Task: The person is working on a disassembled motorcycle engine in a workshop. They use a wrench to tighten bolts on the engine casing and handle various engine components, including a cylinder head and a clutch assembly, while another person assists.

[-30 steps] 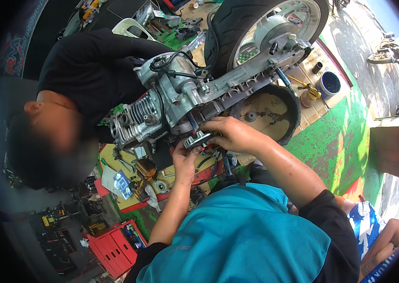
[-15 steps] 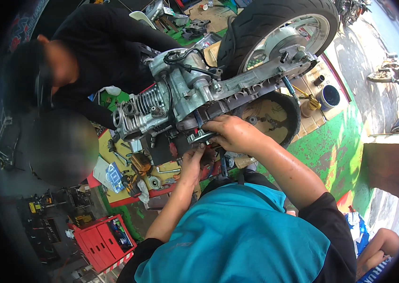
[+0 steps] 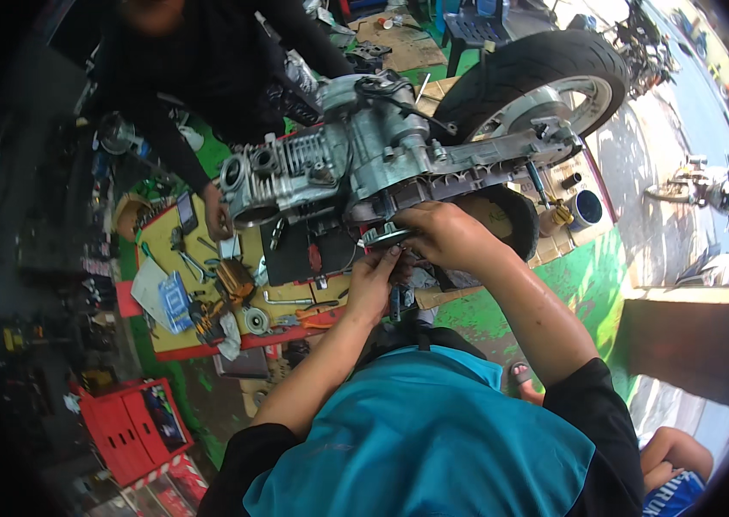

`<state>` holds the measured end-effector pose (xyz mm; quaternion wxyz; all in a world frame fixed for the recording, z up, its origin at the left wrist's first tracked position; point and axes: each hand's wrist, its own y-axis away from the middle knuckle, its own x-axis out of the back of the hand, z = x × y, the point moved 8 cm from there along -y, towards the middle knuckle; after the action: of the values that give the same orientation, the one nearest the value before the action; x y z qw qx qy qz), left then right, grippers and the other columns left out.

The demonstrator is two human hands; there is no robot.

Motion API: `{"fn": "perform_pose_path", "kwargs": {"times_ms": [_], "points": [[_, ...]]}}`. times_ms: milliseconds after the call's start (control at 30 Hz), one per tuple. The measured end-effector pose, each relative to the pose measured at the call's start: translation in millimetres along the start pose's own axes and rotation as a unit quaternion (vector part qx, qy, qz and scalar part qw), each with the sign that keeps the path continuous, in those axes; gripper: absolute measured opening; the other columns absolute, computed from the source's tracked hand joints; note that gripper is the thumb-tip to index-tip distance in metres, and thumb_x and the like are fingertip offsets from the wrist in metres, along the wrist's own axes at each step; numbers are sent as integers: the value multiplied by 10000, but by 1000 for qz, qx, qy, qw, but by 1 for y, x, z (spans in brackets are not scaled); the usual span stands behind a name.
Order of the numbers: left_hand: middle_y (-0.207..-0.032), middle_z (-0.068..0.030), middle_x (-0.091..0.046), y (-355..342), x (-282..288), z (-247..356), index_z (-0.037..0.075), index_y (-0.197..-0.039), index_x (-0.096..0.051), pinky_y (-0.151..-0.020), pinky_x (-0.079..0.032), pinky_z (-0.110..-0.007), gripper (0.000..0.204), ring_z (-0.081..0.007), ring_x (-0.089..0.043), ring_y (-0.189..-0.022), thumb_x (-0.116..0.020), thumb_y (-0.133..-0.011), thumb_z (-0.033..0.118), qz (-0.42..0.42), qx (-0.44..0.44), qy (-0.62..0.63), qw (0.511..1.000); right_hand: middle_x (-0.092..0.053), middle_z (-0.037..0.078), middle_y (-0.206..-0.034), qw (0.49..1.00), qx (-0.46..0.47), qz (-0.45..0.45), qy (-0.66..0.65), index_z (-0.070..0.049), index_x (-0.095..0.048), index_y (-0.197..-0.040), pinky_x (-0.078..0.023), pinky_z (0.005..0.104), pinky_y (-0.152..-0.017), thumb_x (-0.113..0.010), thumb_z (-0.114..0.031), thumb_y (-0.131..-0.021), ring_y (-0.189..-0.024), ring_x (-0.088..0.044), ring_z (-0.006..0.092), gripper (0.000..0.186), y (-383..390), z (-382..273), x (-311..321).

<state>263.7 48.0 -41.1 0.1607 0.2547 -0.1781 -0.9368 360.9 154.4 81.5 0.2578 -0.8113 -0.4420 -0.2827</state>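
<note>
A scooter engine (image 3: pixel 386 142) with a long swingarm case lies in front of me, its finned cylinder pointing left. At the near side of the case is a dark, round metal disc with a toothed or finned rim (image 3: pixel 387 236). My left hand (image 3: pixel 371 283) pinches its lower edge with thumb and fingertips. From the right, my right hand (image 3: pixel 444 234) curls its fingers over the disc's other side; those fingertips are partly hidden. Whether the disc touches the engine, I cannot tell.
A rear wheel (image 3: pixel 545 95) stands at the far right of the engine. Pliers, a wrench and other tools lie on the yellow bench (image 3: pixel 187 340) at left. A co-worker's hand (image 3: pixel 219 215) is beside the cylinder. A round container (image 3: pixel 587 207) stands right; a red tool cabinet (image 3: pixel 131 431) lower left.
The view has shifted, with the engine now further right. The co-worker's hand has come into sight over the bench. Both my hands stay on the disc, which shows slightly more edge-on.
</note>
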Motion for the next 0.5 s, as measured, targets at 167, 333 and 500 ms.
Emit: {"fn": "perform_pose_path", "kwargs": {"times_ms": [167, 333, 500], "points": [[-896, -80, -752, 3, 0, -1, -19, -1055, -736, -633, -533, -282, 294, -120, -668, -723, -661, -1035, 265, 47, -50, -15, 998, -714, 196, -1040, 997, -55, 2, -47, 11, -667, -1195, -549, 419, -847, -771, -62, -821, -954, -700, 341, 394, 3, 11, -4], [-775, -58, -738, 6, -1, 12, -8, -925, -764, -559, -493, -283, 327, -107, -633, -631, -709, -1002, 306, 92, -116, -108, 983, -695, 116, -955, 980, -106, 30, -168, 14, -647, -1147, -535, 331, -809, -791, -55, -851, -879, -659, 164, 337, 9, 33, -19], [-653, -66, -681, 9, 1, 20, -24, -833, -744, -538, -443, -304, 367, -105, -572, -560, -738, -977, 314, 130, -159, -220, 954, -694, 147, -984, 985, -111, -13, -132, 10, -604, -1150, -528, 362, -834, -774, -47, -844, -921, -667, 210, 354, 8, 38, -15]]}}
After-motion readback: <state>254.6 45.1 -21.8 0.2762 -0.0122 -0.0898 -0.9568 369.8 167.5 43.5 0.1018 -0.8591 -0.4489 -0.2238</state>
